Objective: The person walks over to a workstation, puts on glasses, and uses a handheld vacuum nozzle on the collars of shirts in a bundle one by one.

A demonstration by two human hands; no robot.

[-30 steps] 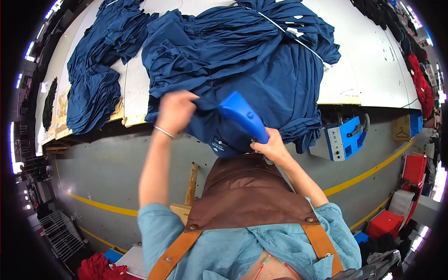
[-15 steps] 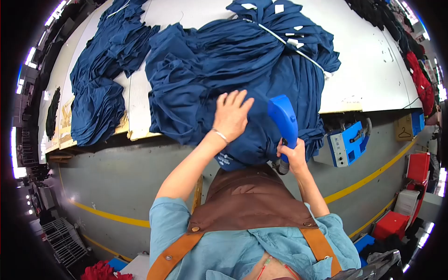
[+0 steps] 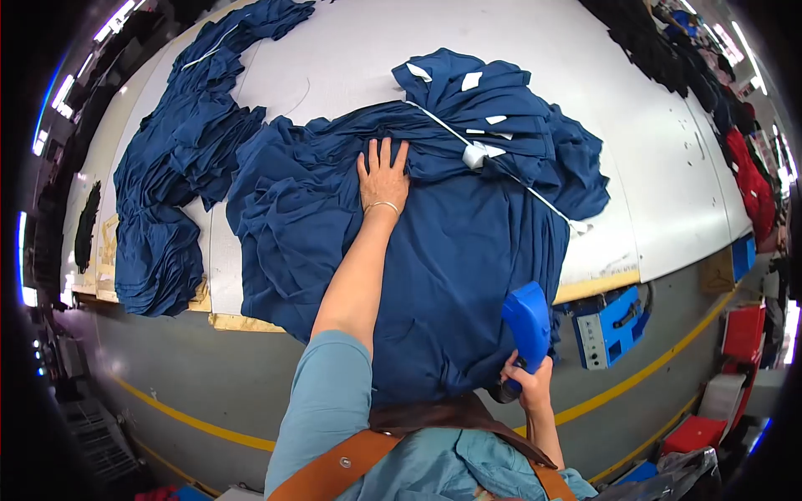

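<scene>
My left hand (image 3: 383, 179) lies flat with its fingers spread on a large pile of dark blue garments (image 3: 443, 267), near the pile's upper part. Low on the right, my right hand (image 3: 530, 382) is wrapped round the handle of a blue handheld tool (image 3: 527, 321), whose wide head points up beside the pile's lower right edge. A white cord (image 3: 535, 194) crosses the garments at the upper right, with several white tags (image 3: 471, 81) near it. The pile's lower part hangs over the table's front edge against the brown apron (image 3: 451, 411).
More blue garments (image 3: 167, 184) lie on the left of the white table (image 3: 677, 175). A blue and white machine (image 3: 608, 327) sits below the table edge at right. Red bins (image 3: 695, 434) and a cardboard box (image 3: 717, 271) stand farther right. Dark and red cloth lines the far right.
My left hand first let go of a garment's edge, then moved up and forward over the pile, flat. The blue tool shifted right and down in my right hand. The view moved forward.
</scene>
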